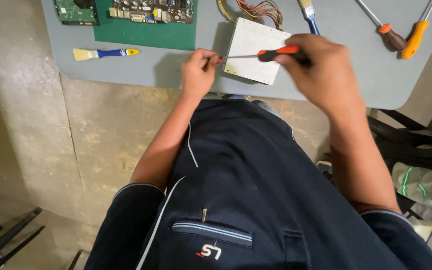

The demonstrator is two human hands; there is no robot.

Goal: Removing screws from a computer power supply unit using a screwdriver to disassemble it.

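1. Gripping the screwdriver (256, 55) by its orange-black handle, the right hand (321, 67) is clamped shut, upper centre of frame.
2. Long axis near horizontal; tip points frame-left.
3. Left hand (199, 72) pinches the shaft tip.
4. Screwdriver lies across a white metal box (254, 47) on the grey table (176, 65).

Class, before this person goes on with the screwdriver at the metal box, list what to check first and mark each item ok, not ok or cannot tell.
1. Right hand grips the orange-and-black screwdriver by its handle: ok.
2. Left hand pinches the shaft near the tip: ok.
3. Tip seated in a screw: cannot tell, fingers hide it.
4. Silver metal box lies fully on the grey table: ok, though near the edge.
5. Bundled wires lie away from the tool: ok.
6. Blue-handled brush lies apart from both hands: ok.
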